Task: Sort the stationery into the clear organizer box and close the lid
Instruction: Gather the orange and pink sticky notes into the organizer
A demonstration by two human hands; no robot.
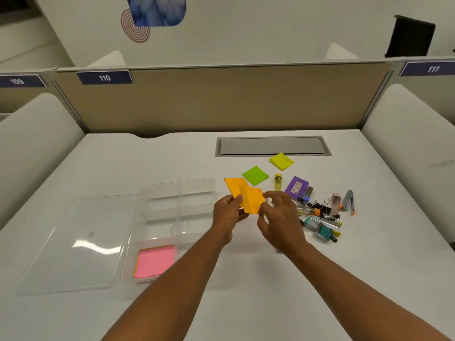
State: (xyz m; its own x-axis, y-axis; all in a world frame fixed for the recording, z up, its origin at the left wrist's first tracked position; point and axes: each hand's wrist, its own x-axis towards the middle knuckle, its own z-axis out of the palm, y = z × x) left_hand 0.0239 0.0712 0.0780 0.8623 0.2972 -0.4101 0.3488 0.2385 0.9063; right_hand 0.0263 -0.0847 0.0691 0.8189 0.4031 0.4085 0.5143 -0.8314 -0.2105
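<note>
Pink notes: a pink sticky pad (155, 260) lies in the nearest left compartment of the clear organizer box (208, 184), low and left of centre in the frame.
Lid: the clear lid (76, 239) lies flat on the white tabletop (246, 303), touching the box's left side.
Left grip: my left hand (227, 214) pinches the near left edge of the orange sticky notes (246, 196), thumb on top, just right of the box.
Right grip: my right hand (280, 217) has its fingers curled on the right edge of the same orange notes, which sit fanned into two offset layers at centre frame.
Clutter: right of my hands lies a heap of binder clips (322, 207), staple tools and small tubes.
Further back: a purple box (296, 188), a yellow lighter (278, 184), a green pad (254, 175), then a yellow pad (282, 161).
Far edge: a grey cable hatch (272, 146) under the beige partition (221, 99).
</note>
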